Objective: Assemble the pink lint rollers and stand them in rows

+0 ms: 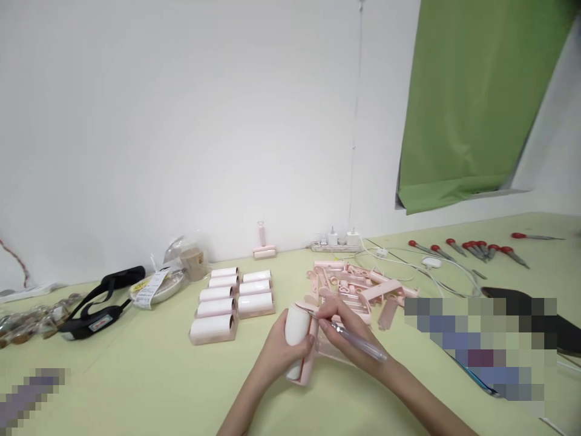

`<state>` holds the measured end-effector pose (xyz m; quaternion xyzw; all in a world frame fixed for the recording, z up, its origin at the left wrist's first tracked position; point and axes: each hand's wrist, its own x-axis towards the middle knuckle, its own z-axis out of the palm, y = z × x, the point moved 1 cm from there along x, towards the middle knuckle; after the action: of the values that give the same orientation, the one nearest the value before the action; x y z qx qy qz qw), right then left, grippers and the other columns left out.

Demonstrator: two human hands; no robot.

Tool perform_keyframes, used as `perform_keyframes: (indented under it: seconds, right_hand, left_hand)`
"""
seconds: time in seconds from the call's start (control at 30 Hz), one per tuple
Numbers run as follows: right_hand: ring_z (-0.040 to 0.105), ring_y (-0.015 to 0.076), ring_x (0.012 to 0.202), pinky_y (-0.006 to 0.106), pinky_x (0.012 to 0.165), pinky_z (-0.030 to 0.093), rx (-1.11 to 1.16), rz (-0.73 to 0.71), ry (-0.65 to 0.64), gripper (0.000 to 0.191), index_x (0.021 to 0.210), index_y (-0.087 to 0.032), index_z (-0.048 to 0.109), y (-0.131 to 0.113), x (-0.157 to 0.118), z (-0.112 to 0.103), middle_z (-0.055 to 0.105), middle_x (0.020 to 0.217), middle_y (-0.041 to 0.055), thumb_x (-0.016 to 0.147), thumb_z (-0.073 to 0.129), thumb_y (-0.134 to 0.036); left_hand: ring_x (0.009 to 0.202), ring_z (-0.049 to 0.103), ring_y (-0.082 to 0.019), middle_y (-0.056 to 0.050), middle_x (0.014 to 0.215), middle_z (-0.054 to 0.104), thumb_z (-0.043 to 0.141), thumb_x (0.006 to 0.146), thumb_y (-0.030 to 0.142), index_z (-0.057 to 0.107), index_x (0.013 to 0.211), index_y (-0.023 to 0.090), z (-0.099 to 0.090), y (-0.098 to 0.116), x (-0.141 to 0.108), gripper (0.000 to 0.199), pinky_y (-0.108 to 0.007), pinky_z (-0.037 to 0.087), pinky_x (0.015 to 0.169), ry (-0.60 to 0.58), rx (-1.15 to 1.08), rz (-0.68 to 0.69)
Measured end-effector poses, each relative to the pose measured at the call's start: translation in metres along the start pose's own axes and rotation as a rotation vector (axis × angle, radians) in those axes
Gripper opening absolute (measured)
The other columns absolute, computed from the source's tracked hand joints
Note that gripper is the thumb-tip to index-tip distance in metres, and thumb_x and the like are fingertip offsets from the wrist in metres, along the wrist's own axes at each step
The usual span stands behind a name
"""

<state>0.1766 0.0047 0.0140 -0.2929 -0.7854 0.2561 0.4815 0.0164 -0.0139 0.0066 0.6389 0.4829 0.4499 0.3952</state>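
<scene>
My left hand [290, 345] is wrapped round a white lint roller [297, 325] in a pink plastic holder [308, 357], tilted with its upper end away from me. My right hand [347, 327] is closed on a slim tool with a clear handle [361, 343] and a thin metal front part. The tool's tip is at the upper end of the roller; whether it touches is unclear. Just beyond my right hand lies a heap of loose pink plastic parts [351, 281]. Left of my hands, several white rolls in pink holders [213, 328] lie in two columns.
A pink lint roller [264, 249] stands against the wall. Behind the heap sits a power strip [336, 245] with white cables. Several red-ended tools [481, 247] lie far right. A black strap [102, 297], a wrapped bowl [158, 286] and a cup [193, 264] are at left.
</scene>
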Motion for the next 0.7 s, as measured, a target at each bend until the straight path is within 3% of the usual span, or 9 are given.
perform_keyframes:
  seconds: [0.07,0.13,0.27,0.4,0.53,0.7]
  right_hand:
    - [0.052,0.0206,0.095,0.035,0.079,0.045,-0.137,-0.108,0.047,0.018,0.096,-0.023,0.051,0.001,0.001,-0.006,0.055,0.097,0.0065,0.078,0.046,-0.024]
    - [0.051,0.0204,0.099,0.033,0.079,0.045,-0.192,-0.106,0.03,0.031,0.111,-0.025,0.044,0.002,0.003,-0.014,0.052,0.109,0.0066,0.08,0.043,-0.024]
    - [0.056,0.0179,0.09,0.029,0.071,0.048,-0.314,-0.087,-0.029,0.036,0.117,-0.028,0.041,0.005,0.013,-0.03,0.055,0.108,0.0044,0.083,0.033,-0.019]
    - [0.053,0.0195,0.094,0.034,0.078,0.044,-0.493,-0.174,-0.039,0.041,0.119,-0.024,0.04,0.025,0.026,-0.039,0.054,0.106,0.008,0.08,0.032,-0.014]
    - [0.052,0.0182,0.095,0.032,0.079,0.042,-0.605,-0.067,-0.015,0.037,0.121,-0.021,0.036,0.051,0.032,-0.049,0.053,0.102,0.0086,0.084,0.03,-0.018]
    - [0.056,0.0163,0.084,0.025,0.069,0.042,-0.722,0.07,-0.013,0.029,0.112,-0.024,0.045,0.071,0.04,-0.063,0.057,0.093,0.0047,0.084,0.034,-0.024]
  left_hand:
    - [0.073,0.053,-0.017,-0.003,0.081,0.06,0.06,0.064,0.027,0.052,0.095,0.014,0.003,0.005,0.003,0.035,-0.026,0.043,0.066,-0.014,-0.009,-0.012]
    - [0.075,0.054,-0.018,-0.004,0.084,0.059,0.059,0.066,0.03,0.051,0.097,0.014,0.006,0.01,0.01,0.036,-0.027,0.043,0.067,-0.016,-0.016,-0.017]
    - [0.078,0.055,-0.019,-0.006,0.085,0.059,0.061,0.065,0.033,0.051,0.094,0.014,0.018,0.016,0.03,0.036,-0.028,0.044,0.067,-0.024,-0.065,-0.009]
    - [0.068,0.055,-0.016,-0.002,0.074,0.056,0.065,0.061,0.031,0.05,0.087,0.015,0.036,0.014,0.058,0.034,-0.025,0.045,0.059,0.111,-0.14,-0.015]
    - [0.062,0.056,-0.015,-0.002,0.072,0.054,0.065,0.061,0.033,0.045,0.083,0.015,0.047,0.01,0.088,0.034,-0.024,0.045,0.053,0.208,-0.166,-0.025]
    - [0.05,0.055,-0.011,-0.002,0.071,0.055,0.057,0.068,0.043,0.039,0.085,0.016,0.035,0.008,0.102,0.036,-0.022,0.044,0.044,0.285,-0.163,-0.031]
